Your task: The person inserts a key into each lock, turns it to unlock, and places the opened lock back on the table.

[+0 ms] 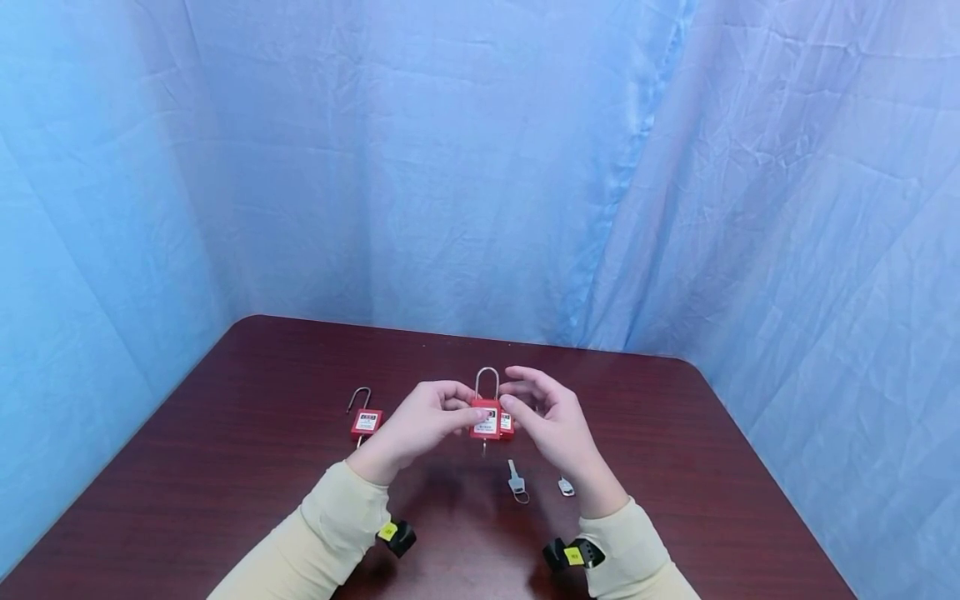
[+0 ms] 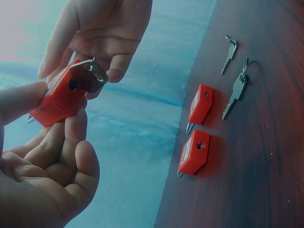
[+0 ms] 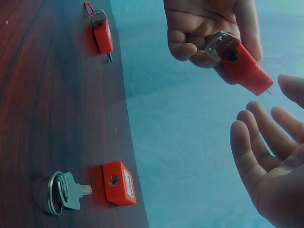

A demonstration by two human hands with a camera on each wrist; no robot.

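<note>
Midair, a red padlock (image 1: 486,418) with a key in its base is pinched by the left hand (image 1: 420,425) above the table (image 1: 225,467); its shackle looks closed, so unlocking seems undone. The right hand (image 1: 551,421) is spread beside it. Loose keys (image 1: 517,482) are left untouched.

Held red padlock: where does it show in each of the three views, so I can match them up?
Head: the held padlock is at centre, pinched by the left hand.
Left wrist: held padlock upper left, underside toward the camera.
Right wrist: held padlock upper right, in the left hand's grip.
Shared landmark: the ringed key lying flat, seen at right in the left wrist view and lower left in the right wrist view.
</note>
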